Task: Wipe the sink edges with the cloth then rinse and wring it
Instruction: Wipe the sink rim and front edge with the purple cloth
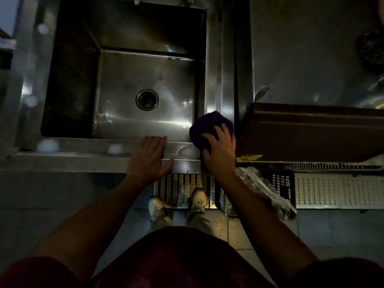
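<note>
A deep steel sink point(83, 145) fills the upper left, with a round drain point(147, 99) in its floor. A dark purple cloth point(204, 127) lies bunched on the sink's near right corner. My right hand point(220, 151) lies on top of the cloth with fingers spread, pressing it against the rim. My left hand point(148, 156) rests flat on the front edge of the sink, fingers straight, holding nothing. The basin looks dry and holds nothing.
A steel counter point(301, 48) extends to the right, with a brown board or tray point(311, 134) at its front. Perforated floor grates point(336, 192) and crumpled clear plastic point(259, 188) lie below by my feet. A tap base shows at the top edge.
</note>
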{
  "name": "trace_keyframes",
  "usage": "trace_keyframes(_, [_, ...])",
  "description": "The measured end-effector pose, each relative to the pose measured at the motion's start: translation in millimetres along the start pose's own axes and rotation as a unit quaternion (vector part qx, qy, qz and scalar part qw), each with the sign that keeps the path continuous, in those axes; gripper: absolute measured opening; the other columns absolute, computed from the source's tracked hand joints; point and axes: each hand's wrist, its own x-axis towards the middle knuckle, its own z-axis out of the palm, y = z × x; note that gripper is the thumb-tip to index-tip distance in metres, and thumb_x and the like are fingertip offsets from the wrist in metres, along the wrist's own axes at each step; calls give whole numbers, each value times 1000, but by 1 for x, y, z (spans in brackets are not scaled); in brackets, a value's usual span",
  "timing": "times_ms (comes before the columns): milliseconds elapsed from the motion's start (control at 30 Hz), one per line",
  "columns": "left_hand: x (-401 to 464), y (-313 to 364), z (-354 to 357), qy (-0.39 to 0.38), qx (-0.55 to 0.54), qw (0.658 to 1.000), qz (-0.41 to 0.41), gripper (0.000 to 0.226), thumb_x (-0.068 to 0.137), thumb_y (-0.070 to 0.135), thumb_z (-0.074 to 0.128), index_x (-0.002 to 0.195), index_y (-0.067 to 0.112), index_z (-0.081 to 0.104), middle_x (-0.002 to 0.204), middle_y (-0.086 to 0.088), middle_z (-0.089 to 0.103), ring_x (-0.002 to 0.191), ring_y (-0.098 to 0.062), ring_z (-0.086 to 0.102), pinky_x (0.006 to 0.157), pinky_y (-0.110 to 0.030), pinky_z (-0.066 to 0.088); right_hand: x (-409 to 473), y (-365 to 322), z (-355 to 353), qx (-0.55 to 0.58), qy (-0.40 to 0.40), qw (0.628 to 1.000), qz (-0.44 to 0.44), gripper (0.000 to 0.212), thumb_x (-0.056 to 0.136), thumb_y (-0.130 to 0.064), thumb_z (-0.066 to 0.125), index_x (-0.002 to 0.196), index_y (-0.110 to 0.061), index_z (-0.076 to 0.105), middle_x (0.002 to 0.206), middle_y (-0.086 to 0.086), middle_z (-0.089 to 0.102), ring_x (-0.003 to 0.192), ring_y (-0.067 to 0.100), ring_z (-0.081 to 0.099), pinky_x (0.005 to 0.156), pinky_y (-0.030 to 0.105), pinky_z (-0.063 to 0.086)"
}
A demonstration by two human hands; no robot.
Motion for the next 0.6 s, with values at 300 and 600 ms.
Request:
trace_keyframes(300, [1, -2, 4, 4, -1, 1000, -4, 75, 86, 57, 49, 140, 5, 45, 129, -17, 57, 117, -32, 51, 112, -44, 31, -42, -7, 18, 9, 24, 1000, -12, 51, 88, -43, 53, 137, -29, 54, 156, 10, 39, 153, 31, 18, 124, 57, 6])
trace_keyframes(600, [0, -1, 4, 1, 12, 1000, -15, 78, 86, 59, 46, 141, 3, 47, 130, -19, 58, 118, -35, 52, 112, -45, 30, 89, 12, 2, -36, 36, 997, -59, 55, 90, -40, 56, 143, -29, 48, 159, 12, 35, 153, 33, 17, 121, 62, 13])
